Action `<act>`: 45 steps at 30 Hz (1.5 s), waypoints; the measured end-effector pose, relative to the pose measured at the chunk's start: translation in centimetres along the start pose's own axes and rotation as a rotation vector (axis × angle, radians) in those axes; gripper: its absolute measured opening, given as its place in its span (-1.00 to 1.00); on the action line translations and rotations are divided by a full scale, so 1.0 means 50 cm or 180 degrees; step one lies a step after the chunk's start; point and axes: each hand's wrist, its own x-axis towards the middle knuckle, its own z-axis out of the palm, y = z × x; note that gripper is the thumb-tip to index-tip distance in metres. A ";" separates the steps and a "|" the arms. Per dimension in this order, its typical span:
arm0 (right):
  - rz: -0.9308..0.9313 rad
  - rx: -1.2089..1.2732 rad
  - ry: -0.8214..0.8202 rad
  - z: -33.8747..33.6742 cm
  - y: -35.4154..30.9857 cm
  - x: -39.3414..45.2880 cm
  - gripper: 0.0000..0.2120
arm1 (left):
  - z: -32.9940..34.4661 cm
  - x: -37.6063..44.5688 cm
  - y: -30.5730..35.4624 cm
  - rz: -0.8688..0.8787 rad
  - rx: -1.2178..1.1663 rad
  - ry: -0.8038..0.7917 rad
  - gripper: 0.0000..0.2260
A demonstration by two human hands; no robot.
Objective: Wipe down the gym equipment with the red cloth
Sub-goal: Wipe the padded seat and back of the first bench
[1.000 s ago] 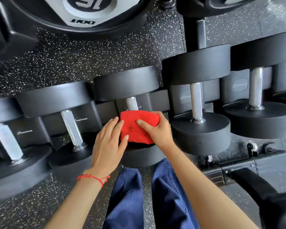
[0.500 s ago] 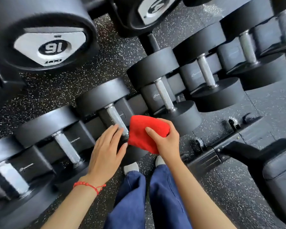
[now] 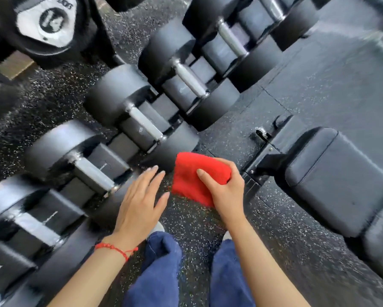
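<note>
My right hand (image 3: 225, 191) grips a folded red cloth (image 3: 192, 180), held in the air just off the near end of a black dumbbell (image 3: 142, 122) on the low rack. My left hand (image 3: 139, 207) hovers flat with straight fingers beside the cloth, over the near head of the neighbouring dumbbell (image 3: 91, 171); whether it touches that head is unclear. A row of several black dumbbells with steel handles runs diagonally from lower left to upper right. The view is blurred by motion.
A black padded bench (image 3: 332, 182) with a metal frame stands at the right. A larger numbered dumbbell (image 3: 51, 23) sits on an upper tier at top left. Speckled rubber floor (image 3: 208, 231) lies beneath my blue trousers and shoes.
The view has swung right and tilted, bringing the bench closer. My right hand has lifted the cloth off the dumbbell head and moved it rightward; my left hand followed, staying flat.
</note>
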 end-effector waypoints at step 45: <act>0.0969 -0.0051 0.2638 -0.412 0.228 0.225 -0.63 | 0.385 0.433 0.441 0.2080 0.0591 -0.1299 -0.57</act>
